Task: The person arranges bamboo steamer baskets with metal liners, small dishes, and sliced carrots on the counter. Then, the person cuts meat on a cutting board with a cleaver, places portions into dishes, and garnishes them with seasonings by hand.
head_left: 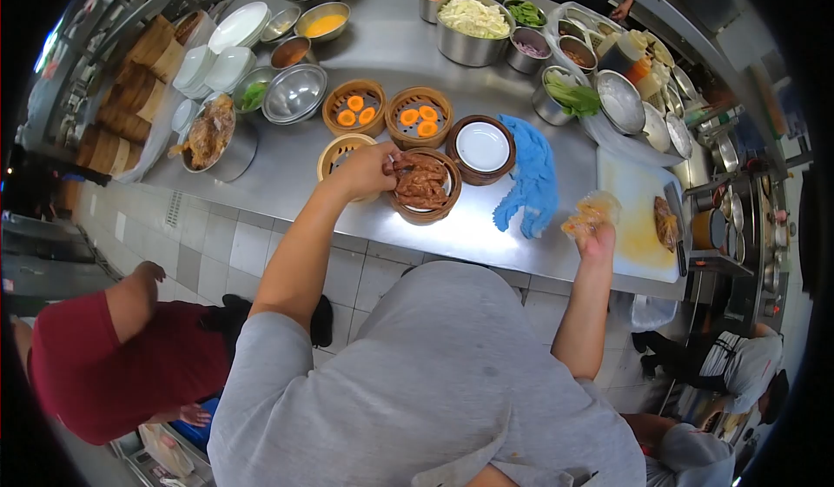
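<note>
My left hand [369,172] reaches over a bamboo steamer [423,216] with its fingers closed on the edge of brown, glossy chicken feet [421,183] that lie over a white dish there. My right hand [597,242] is raised at the table's front edge, fingers wrapped round a crumpled clear plastic bag [591,212] with yellowish-brown residue. Behind the left hand stand two steamers with orange carrot slices [355,105] on perforated liners. Another pale steamer [327,159] is partly hidden by that hand. To the right, a darker steamer [482,177] holds a white plate [483,146].
A blue cloth [528,174] lies right of the steamers. Beyond it is a white cutting board [638,248] with a bagged brown item [666,225] and a knife. Left stands a pot [230,161]; shredded cabbage [473,18] is behind. A person in red [130,357] stands left.
</note>
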Available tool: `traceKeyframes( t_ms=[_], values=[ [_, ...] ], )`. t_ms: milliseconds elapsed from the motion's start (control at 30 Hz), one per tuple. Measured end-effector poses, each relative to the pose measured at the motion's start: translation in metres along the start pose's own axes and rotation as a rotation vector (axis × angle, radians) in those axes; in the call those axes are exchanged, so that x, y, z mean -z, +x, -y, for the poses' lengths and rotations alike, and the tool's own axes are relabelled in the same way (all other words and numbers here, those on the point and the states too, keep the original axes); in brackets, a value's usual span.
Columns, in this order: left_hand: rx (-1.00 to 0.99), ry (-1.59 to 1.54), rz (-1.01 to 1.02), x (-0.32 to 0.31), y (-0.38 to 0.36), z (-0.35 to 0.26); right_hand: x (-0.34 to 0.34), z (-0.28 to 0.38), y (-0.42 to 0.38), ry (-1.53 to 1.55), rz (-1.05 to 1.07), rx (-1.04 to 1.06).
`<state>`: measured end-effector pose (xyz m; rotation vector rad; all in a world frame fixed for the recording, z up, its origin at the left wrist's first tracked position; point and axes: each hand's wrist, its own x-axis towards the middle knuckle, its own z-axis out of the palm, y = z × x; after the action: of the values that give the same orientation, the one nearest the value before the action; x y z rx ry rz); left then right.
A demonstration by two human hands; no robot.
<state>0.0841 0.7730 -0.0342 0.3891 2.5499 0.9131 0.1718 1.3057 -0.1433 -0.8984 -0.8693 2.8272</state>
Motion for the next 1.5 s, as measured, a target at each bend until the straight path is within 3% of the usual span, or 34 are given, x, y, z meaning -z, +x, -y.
traceKeyframes(
  t_ms=[300,400,467,567,667,800,867,967,1100,1167,1300,1500],
  values=[
    [-0.061,-0.068,-0.083,-0.001,-0.015,-0.018,0.014,0.001,-0.002,0.039,-0.056,0.033],
    [-0.059,-0.08,-0.121,0.016,-0.021,-0.043,0.023,0.002,-0.003,0.038,0.056,0.027],
    [-0.148,0.052,-0.108,0.028,-0.022,-0.059,0.008,0.0,-0.01,0.08,-0.061,0.037],
    [-0.293,0.243,-0.149,0.034,-0.015,-0.075,0.008,-0.001,-0.009,0.077,-0.066,0.032],
    [-0.192,0.389,-0.061,0.046,-0.011,-0.103,-0.024,-0.003,-0.032,0.086,-0.151,0.059],
    [-0.251,0.511,-0.056,0.026,0.01,-0.115,-0.027,-0.003,-0.039,0.018,-0.144,0.069],
    [-0.27,0.571,0.098,0.001,0.025,-0.128,-0.024,-0.002,-0.035,0.052,-0.191,0.068],
    [-0.405,0.551,0.156,-0.042,0.052,-0.115,-0.02,-0.003,-0.034,0.04,-0.168,0.071],
    [-0.344,0.362,0.228,-0.045,0.052,-0.087,0.004,0.004,-0.03,-0.014,-0.098,0.1],
    [-0.502,0.322,0.034,-0.018,0.032,-0.087,0.001,0.008,-0.037,0.088,-0.178,0.116],
    [-0.4,0.518,-0.019,-0.03,0.022,-0.04,0.024,0.011,-0.026,0.088,-0.145,0.113],
    [-0.351,0.477,-0.031,-0.049,0.016,-0.015,0.02,0.012,-0.02,0.09,-0.082,0.095]
  ],
)
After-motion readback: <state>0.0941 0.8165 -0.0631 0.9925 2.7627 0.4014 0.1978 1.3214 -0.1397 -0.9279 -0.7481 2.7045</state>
